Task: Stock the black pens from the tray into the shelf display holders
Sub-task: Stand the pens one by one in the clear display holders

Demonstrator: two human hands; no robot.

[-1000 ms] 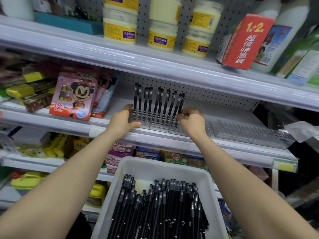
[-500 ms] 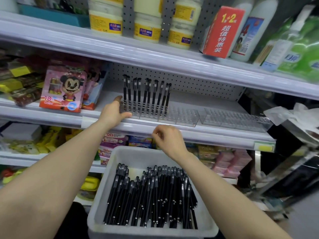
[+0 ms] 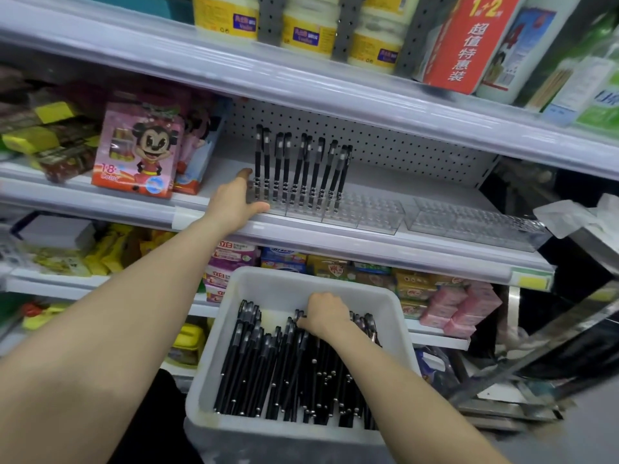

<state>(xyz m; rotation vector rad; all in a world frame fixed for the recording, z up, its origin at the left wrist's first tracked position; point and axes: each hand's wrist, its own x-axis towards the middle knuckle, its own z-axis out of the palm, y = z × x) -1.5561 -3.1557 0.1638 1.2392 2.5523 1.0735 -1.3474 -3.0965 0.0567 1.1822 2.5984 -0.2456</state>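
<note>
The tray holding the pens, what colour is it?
White tray, seen in the head view.

Before you, a matt white plastic tray (image 3: pixel 395 309) holds glossy black plastic pens (image 3: pixel 288 373) with small shiny metal tips. On the shelf (image 3: pixel 385 246), its smooth pale edge strip catching the light, clear hard plastic holders (image 3: pixel 371 216) glint. Behind them runs a perforated grey metal backboard (image 3: pixel 395 145). Beside your reach, a pink crayon box (image 3: pixel 137 152) shows glossy printed card.
</note>
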